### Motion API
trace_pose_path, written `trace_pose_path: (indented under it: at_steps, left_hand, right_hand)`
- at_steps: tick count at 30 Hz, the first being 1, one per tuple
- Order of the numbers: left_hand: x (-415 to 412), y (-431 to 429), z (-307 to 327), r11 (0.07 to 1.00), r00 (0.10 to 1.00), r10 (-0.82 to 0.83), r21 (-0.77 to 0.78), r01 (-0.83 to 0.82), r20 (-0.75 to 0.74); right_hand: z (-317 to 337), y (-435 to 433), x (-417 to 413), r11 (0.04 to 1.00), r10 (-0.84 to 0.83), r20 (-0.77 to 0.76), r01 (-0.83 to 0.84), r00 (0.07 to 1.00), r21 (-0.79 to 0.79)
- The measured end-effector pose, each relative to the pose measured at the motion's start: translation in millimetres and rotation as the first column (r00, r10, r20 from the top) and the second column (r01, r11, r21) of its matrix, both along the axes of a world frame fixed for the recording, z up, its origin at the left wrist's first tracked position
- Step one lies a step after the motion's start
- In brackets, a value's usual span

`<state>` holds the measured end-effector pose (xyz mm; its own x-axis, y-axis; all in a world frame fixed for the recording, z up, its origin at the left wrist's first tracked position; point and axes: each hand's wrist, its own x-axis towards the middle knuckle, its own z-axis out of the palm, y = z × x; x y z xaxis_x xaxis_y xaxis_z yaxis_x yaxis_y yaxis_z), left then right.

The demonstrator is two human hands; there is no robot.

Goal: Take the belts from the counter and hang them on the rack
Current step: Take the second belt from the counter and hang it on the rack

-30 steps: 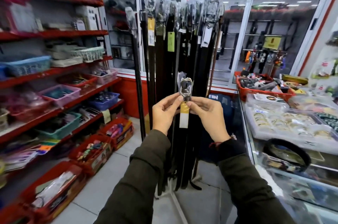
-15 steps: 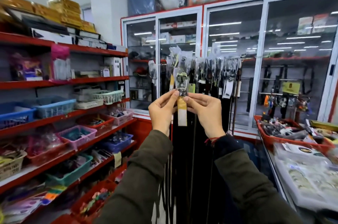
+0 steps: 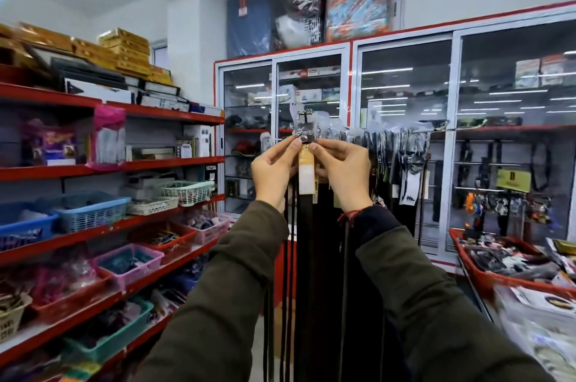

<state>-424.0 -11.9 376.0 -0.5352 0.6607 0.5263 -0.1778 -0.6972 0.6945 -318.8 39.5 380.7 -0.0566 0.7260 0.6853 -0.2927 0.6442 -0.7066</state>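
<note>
A dark belt (image 3: 306, 225) with a plastic-wrapped buckle and a yellow-white tag hangs straight down in front of me. My left hand (image 3: 273, 170) and my right hand (image 3: 344, 171) both pinch it just under the buckle, one on each side. The buckle is raised to the height of the belt rack (image 3: 386, 132), at the rack's left end. Several other dark belts (image 3: 408, 160) hang from that rack behind and to the right of my hands. Whether the held buckle touches the rack's bar I cannot tell.
Red shelves (image 3: 162, 165) with plastic baskets run along the left. Glass-door cabinets (image 3: 405, 94) stand behind the rack. On the right a red tray (image 3: 473, 269) of small goods sits on the counter beside flat packets (image 3: 542, 313).
My hands have lifted the belt's buckle from chest height up to the top of the rack, and my view has tilted upward with it. Both hands kept their grip.
</note>
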Motion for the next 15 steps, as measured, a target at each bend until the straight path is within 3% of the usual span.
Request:
trace_pose_path:
  at_steps: [10,15]
  left_hand:
    - [-9.9,23.8,-14.7,0.995,0.997,-0.077,-0.065,0.076,-0.010]
    - [-7.4,41.9,-19.1,0.996,0.993,0.031,-0.079,-0.041,-0.117]
  right_hand:
    - [-16.6,20.0,-4.4,0.993,0.033,-0.016,-0.035,0.999,-0.116]
    - [-23.9,35.8,-5.3,0.994,-0.038,0.019,0.039,0.999,-0.105]
